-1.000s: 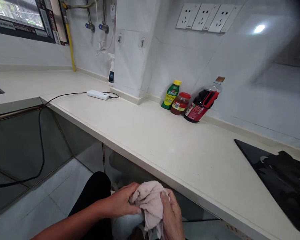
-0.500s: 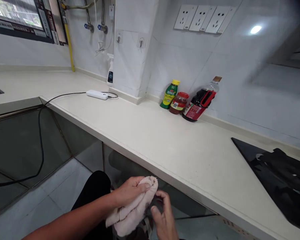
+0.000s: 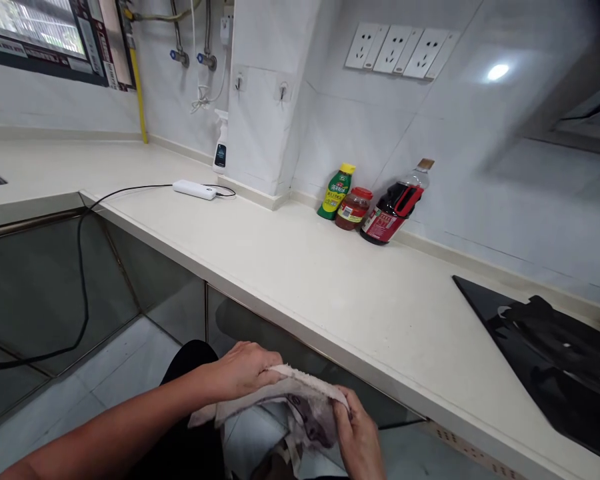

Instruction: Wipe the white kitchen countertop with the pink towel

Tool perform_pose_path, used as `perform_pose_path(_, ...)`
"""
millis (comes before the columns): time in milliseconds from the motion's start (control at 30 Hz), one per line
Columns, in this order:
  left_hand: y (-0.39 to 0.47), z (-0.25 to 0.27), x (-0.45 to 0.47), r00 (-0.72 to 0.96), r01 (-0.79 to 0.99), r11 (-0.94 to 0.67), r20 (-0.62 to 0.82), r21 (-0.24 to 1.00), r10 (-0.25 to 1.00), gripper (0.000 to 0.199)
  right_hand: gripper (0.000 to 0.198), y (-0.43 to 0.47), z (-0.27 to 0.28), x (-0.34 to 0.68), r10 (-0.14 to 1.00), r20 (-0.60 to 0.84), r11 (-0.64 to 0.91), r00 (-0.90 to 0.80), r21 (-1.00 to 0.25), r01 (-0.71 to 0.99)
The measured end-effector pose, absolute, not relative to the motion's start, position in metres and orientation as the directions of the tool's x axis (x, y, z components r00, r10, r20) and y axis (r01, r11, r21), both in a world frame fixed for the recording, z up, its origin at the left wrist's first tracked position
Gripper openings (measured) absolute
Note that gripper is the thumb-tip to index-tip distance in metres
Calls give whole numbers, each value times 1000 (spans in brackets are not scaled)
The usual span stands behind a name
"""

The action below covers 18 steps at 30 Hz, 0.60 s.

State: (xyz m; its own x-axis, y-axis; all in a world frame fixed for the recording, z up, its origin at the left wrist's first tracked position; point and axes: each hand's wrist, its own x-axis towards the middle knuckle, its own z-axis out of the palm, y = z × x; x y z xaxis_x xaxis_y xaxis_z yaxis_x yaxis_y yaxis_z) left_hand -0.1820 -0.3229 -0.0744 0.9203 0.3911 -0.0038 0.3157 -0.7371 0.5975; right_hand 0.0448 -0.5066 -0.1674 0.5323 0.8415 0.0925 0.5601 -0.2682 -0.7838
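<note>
A pale pinkish cloth point(image 3: 307, 385) with dark stains hangs stretched between my two hands, in front of the counter's front edge and low in the view. My left hand point(image 3: 247, 369) pinches its upper left part, thumb on the near side. The right hand point(image 3: 357, 430) grips the upper right corner between thumb and fingers. Below the held edge the cloth droops in loose folds, and its lower part shows grey, dirty patches. Some of the right fingers are hidden behind the cloth.
On the pale counter point(image 3: 280, 260) stand a green bottle point(image 3: 337, 192), a red-lidded jar point(image 3: 353, 209) and a dark sauce bottle point(image 3: 395, 207) by the wall. Farther left are a spray bottle point(image 3: 221, 143) and a white device point(image 3: 194, 190) with a black cable. A black hob point(image 3: 540, 360) lies right.
My right hand has taken hold of the cloth, which was bunched in my left hand. The cloth is now spread out between both hands, the right one having moved rightward.
</note>
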Motion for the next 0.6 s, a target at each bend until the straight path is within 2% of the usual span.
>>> perform_pose_path(67, -322, -71, -188, 932, 343, -798, -71, 496, 357, 23, 49, -508, -162, 50, 831, 143, -279, 538, -730, 624)
perform_pose_path(167, -313, -69, -200, 914, 405, -840, -162, 361, 371, 18, 46, -511, -149, 55, 831, 207, -304, 516, -608, 733)
perform_pose_path(233, -304, -68, -209, 901, 433, -836, -196, 336, 388, 9, 41, -513, -140, 60, 855, 240, -275, 459, -539, 796)
perform_pose_path(300, -292, -67, -217, 908, 419, -824, -179, 382, 379, 4, 36, -515, -132, 64, 898, 261, -183, 353, -508, 842)
perform_pose_path(433, -277, -56, -232, 917, 360, -796, -29, 486, 397, 9, 34, -526, -114, 79, 944, 286, -10, 166, -477, 879)
perform_pose_path(500, -276, -48, -239, 905, 323, -758, 49, 566, 423, 12, 39, -538, -104, 88, 945, 290, -20, 152, -412, 911)
perform_pose_path(600, -281, -45, -246, 830, 254, -664, 194, 704, 523, 18, 45, -554, -96, 94, 919, 311, -125, 241, -351, 928)
